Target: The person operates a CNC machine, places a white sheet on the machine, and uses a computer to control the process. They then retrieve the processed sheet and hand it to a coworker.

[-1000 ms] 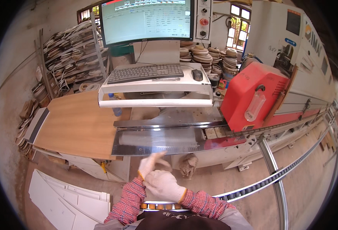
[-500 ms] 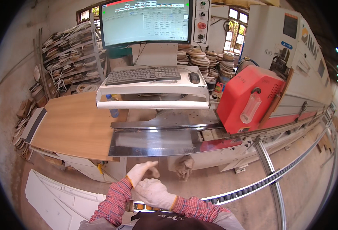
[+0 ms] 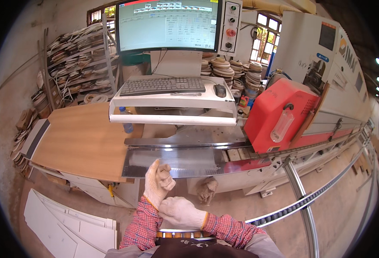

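Observation:
Both of my hands wear off-white knit work gloves with orange-edged cuffs, below red checked sleeves. My left hand [image 3: 158, 182] is raised in front of the metal table's near edge; its fingers are loosely bent and apart, with nothing seen in them. Against the left wrist presses my right hand [image 3: 183, 213], closed on the cuff of the left glove; its fingertips are partly hidden. Just beyond the hands lies the shiny metal infeed table [image 3: 176, 165] of a large machine.
A monitor [image 3: 168, 28] stands above a white tray [image 3: 172, 117] with a keyboard [image 3: 163, 86] and mouse [image 3: 219, 90]. Right is a red machine cover [image 3: 271, 116]; a roller rail [image 3: 305, 200] curves below it. A wood-coloured panel [image 3: 82, 142] lies left; white panels [image 3: 69, 223] lean lower left.
My left hand has turned upward and risen toward the metal table, its fingers now bent. The right hand stays at the left wrist, shifted slightly right. The view has shifted a little.

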### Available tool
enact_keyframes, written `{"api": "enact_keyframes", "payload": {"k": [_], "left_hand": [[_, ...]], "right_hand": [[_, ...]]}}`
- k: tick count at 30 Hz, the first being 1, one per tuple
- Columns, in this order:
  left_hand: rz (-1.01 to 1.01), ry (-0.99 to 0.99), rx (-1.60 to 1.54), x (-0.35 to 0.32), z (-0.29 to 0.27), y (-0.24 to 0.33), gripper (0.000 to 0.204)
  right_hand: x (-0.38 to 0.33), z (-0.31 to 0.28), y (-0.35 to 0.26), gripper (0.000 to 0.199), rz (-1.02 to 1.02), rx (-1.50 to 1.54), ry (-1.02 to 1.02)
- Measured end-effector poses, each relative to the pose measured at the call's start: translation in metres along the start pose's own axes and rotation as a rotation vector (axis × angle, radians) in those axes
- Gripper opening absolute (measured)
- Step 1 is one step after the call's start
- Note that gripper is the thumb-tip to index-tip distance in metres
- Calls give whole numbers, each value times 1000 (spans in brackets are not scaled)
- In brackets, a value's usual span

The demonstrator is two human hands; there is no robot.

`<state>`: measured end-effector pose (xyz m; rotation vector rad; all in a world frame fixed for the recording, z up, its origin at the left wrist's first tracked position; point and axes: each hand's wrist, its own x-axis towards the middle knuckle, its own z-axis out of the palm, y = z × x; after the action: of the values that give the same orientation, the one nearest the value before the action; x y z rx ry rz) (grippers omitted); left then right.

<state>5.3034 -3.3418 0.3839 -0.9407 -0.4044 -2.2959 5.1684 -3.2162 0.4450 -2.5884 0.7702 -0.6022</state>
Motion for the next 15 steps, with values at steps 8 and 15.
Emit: {"api": "enact_keyframes", "payload": {"k": [8,15], "left_hand": [[116,549,1034,33,41,-33,56],[405,603,631,51,39,-21,50]], "right_hand": [[1,5,11,22,-60,73,50],[5,3,17,24,-14,36,10]]}}
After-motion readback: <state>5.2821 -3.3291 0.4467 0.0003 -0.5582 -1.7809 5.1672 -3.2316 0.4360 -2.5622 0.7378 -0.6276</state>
